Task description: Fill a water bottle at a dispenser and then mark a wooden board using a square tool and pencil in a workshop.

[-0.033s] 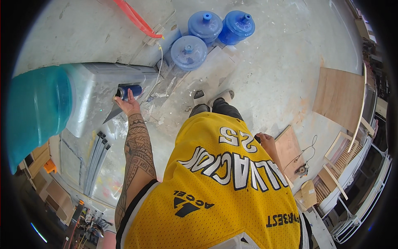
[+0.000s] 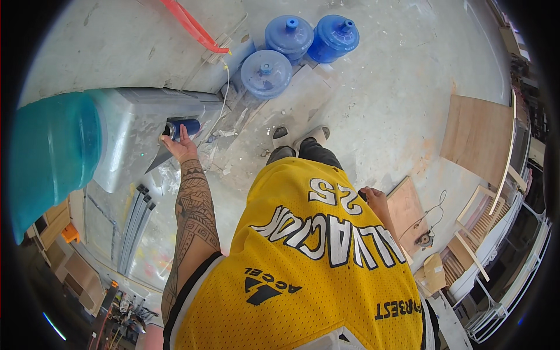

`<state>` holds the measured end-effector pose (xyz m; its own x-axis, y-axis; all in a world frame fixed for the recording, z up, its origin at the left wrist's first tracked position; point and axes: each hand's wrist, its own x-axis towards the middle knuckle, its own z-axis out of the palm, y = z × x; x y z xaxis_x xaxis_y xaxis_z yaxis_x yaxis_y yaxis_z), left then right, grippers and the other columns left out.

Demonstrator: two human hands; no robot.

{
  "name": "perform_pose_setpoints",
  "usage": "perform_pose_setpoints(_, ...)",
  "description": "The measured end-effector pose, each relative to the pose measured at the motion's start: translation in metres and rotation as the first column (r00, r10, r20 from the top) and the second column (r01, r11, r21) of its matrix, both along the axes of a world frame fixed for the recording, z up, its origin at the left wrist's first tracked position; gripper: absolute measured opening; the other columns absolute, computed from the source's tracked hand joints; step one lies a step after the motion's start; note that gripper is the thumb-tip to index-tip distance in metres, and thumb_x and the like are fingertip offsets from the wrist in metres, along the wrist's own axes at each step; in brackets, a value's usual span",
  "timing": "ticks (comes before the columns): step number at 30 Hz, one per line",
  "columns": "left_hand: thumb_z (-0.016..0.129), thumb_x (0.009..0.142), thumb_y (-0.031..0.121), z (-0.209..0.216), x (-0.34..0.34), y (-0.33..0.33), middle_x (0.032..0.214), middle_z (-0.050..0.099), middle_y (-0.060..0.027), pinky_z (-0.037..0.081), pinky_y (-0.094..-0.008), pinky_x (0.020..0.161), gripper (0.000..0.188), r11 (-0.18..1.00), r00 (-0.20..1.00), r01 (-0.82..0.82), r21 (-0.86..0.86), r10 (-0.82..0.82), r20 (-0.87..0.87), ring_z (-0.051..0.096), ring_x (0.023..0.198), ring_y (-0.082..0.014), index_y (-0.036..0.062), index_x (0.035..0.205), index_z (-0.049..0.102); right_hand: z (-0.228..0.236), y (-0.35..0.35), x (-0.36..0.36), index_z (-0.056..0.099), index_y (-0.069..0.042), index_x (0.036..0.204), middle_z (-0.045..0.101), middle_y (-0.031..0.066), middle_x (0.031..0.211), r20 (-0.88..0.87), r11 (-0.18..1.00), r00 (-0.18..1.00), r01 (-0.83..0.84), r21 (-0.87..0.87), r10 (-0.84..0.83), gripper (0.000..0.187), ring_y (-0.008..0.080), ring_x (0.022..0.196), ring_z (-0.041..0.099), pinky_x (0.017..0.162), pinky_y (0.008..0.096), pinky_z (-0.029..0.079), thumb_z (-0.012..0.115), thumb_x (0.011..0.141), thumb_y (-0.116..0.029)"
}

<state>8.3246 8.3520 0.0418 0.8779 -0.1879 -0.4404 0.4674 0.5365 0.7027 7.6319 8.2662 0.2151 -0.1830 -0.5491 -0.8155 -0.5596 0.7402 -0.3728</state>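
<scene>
Head camera: you are stretching out your left arm [image 2: 195, 204], your left hand [image 2: 182, 150] clasping a blue cup [image 2: 191, 126] at a grey water dispenser [image 2: 125, 131]. Well apart, your right hand [image 2: 375, 197] is curling, its grip too hidden to tell. Your yellow jersey [image 2: 326, 283] is bearing white and black lettering.

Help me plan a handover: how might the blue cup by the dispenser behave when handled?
The blue cup is probably stiff, as its sides look straight. Its round body might roll on its side. The smooth-looking surface could feel slippery.
</scene>
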Motion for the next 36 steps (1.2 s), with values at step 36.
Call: perform_pose_setpoints(36, 0.076, 0.092, 0.045, -0.002, 0.004, 0.004, 0.155, 0.037, -0.0137, 0.057, -0.0482, 0.106, 0.085, 1.0, 0.998, -0.012, -0.011, 0.012, -0.06, 0.057, 0.122, -0.043, 0.0188, 0.156, 0.027, -0.001, 0.001, 0.013, 0.078, -0.001, 0.104, 0.053, -0.0047, 0.058, 0.001, 1.0, 1.0, 0.015, 0.001, -0.015, 0.033, 0.0061, 0.045, 0.041, 0.044, 0.025, 0.033, 0.064, 0.1, -0.031)
